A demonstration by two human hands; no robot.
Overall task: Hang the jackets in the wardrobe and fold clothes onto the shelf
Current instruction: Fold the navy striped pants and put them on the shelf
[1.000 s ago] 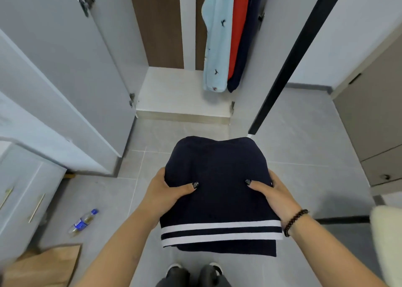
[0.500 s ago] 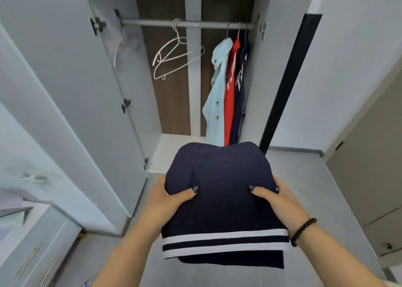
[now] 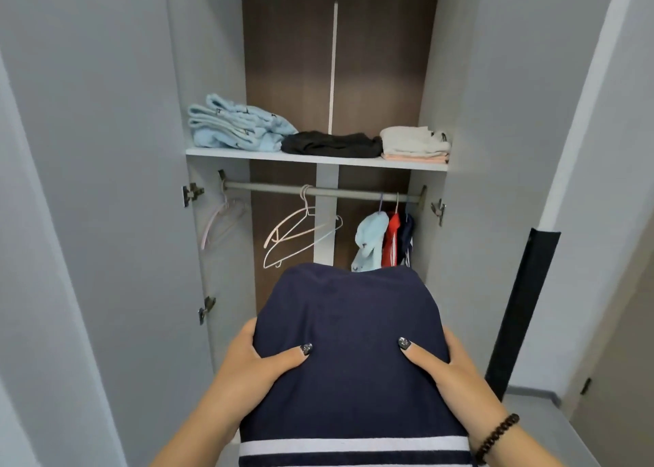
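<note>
while both hands still grip it, the folded navy garment seems raised nearer the shelf.

Folded clothes on shelf, above hanging rail.

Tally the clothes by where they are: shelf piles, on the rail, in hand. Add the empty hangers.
Shelf piles: 3, blue pile, black pile, white-pink pile
Hung on rail: 3, blue jacket, red jacket, navy jacket
In hand: 1, folded navy garment
Empty hangers: at least 2; exact number unclear
Total clothes: 7
</note>
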